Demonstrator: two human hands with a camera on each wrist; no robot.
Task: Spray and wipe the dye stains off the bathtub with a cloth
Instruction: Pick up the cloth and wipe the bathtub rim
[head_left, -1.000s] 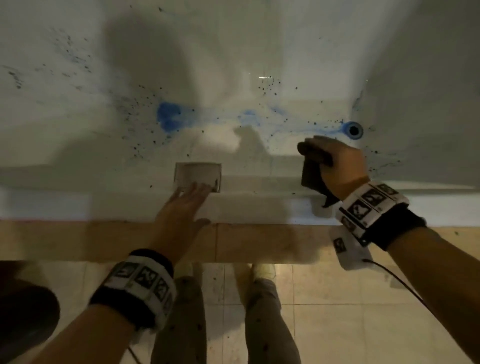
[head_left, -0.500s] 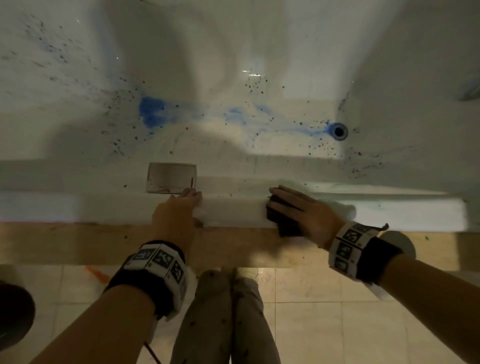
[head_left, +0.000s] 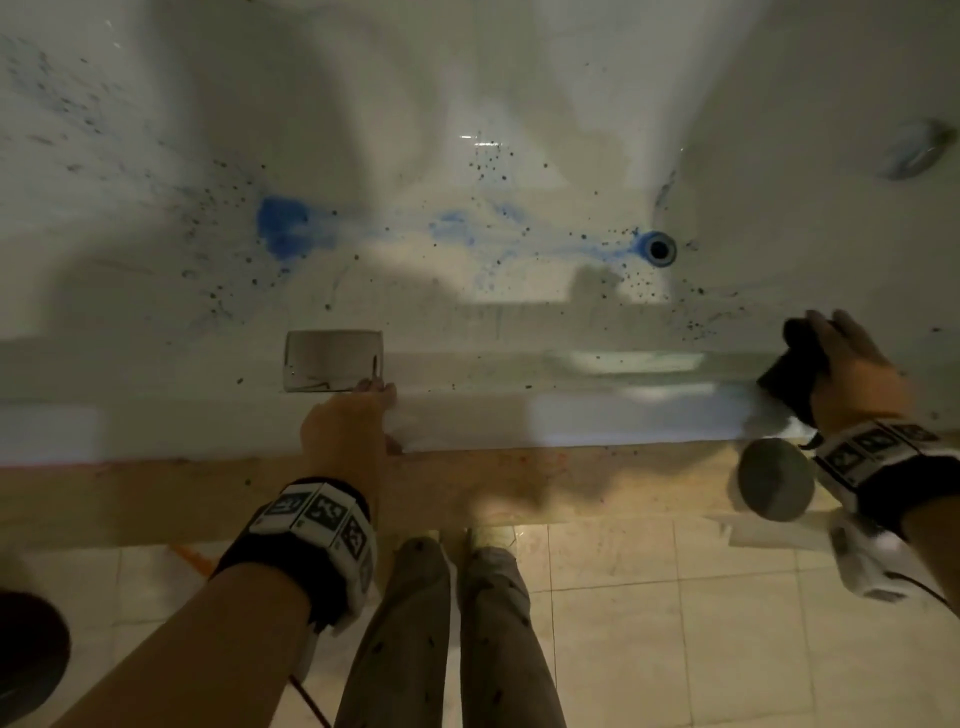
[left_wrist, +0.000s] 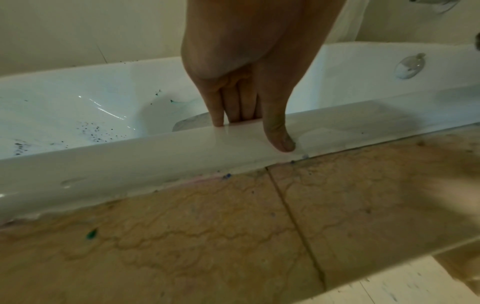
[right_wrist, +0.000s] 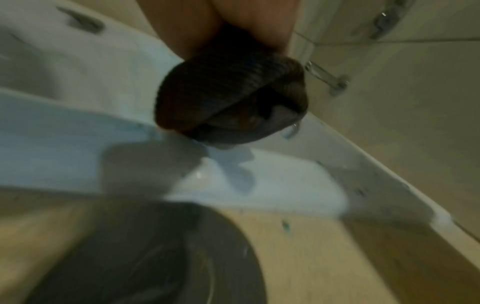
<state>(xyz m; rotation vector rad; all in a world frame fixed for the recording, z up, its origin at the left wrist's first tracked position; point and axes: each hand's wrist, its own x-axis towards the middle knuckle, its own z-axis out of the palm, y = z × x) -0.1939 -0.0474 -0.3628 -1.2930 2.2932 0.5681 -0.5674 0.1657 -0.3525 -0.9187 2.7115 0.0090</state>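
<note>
The glossy white bathtub (head_left: 467, 104) runs lengthwise left to right in front of you, its floor streaked and speckled with blue dye stains (head_left: 283, 228). Your right hand (head_left: 852, 374) has its fingers clamped on the bunched dark ribbed cloth (right_wrist: 228, 98), held at the rim's right end. Your left hand (head_left: 343, 431) rests on the smooth rim with straight fingers (left_wrist: 278, 133).

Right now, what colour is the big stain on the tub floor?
Blue: the big stain shows best in the head view, with dark specks around it.
</note>
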